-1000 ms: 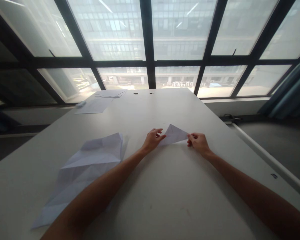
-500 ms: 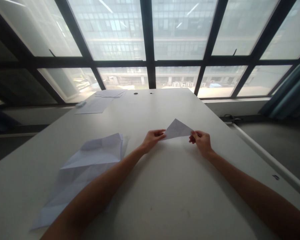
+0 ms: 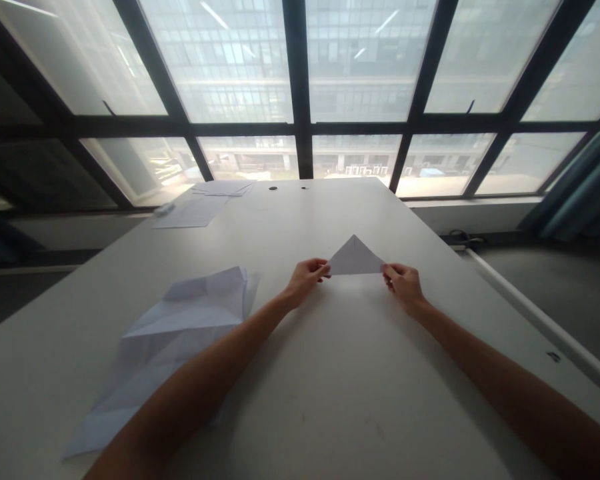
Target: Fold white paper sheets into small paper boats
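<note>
A small sheet of white paper folded into a triangle [image 3: 355, 259] is stretched between my two hands over the table, its point facing away from me and its long edge towards me. My left hand [image 3: 307, 280] pinches the left corner between thumb and fingers. At the right corner, my right hand [image 3: 403, 283] grips the paper the same way, fingers curled beneath. A short crease line shows near the top point. Beside my left forearm lies a larger creased sheet of paper [image 3: 180, 333], partly covered by that arm.
The white table [image 3: 300, 400] runs away towards large framed windows. More paper sheets [image 3: 185, 212] lie at its far left. Two small dark spots, one a round hole [image 3: 273, 189], mark the far end. A small dark mark [image 3: 553, 357] is near the right edge.
The folded paper has levelled out: its lower edge, tilted before, now runs nearly straight across. Both hands keep their hold, the left shifting slightly up.
</note>
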A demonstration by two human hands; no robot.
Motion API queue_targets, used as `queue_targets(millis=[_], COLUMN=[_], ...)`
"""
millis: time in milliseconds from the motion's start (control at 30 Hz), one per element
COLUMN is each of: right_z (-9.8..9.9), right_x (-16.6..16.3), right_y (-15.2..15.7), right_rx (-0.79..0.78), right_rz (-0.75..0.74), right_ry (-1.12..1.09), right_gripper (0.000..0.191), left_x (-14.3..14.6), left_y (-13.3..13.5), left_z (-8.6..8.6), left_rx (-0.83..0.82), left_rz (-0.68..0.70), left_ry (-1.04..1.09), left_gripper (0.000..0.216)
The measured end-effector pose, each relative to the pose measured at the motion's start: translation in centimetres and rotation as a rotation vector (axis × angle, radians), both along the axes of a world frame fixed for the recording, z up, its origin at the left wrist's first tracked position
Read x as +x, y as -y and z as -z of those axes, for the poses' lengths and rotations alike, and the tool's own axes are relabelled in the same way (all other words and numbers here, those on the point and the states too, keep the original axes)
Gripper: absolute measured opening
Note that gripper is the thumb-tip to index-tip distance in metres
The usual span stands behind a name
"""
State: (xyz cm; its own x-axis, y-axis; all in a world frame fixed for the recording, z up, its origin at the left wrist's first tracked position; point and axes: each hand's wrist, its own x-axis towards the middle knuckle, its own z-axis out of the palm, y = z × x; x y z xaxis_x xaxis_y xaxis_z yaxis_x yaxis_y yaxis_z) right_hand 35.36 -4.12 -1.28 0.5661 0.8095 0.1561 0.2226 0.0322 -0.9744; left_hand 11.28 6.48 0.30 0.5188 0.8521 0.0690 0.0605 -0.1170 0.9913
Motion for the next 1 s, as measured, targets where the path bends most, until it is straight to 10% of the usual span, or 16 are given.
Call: queue_targets(millis=[333, 600, 833, 1000], right_z=[-0.2, -0.6, -0.7, 0.7], right_x=[0.8, 0.3, -1.3, -3.0], right_y=[-0.5, 0.3, 1.2, 2.4], right_rx=[-0.436, -0.457, -0.336, -0.344], right_rz=[-0.017, 0.081, -0.162, -0.181], right_ry=[0.955, 1.281, 1.323, 1.257], right_gripper=[0.032, 0.032, 0.029, 0.048], left_x=[-1.2, -1.5, -1.8, -1.4], left_y=[-0.5, 0.4, -1.3, -0.3], left_z=[0.4, -0.7, 0.3, 0.4], left_rx=[0.638, 1.059, 0.908, 0.955], left_rz=[0.19, 0.245, 0.581, 0.458], left_ry=[-0.588, -0.793, -0.64, -0.76], left_gripper=[0.033, 0.046, 0.058, 0.051])
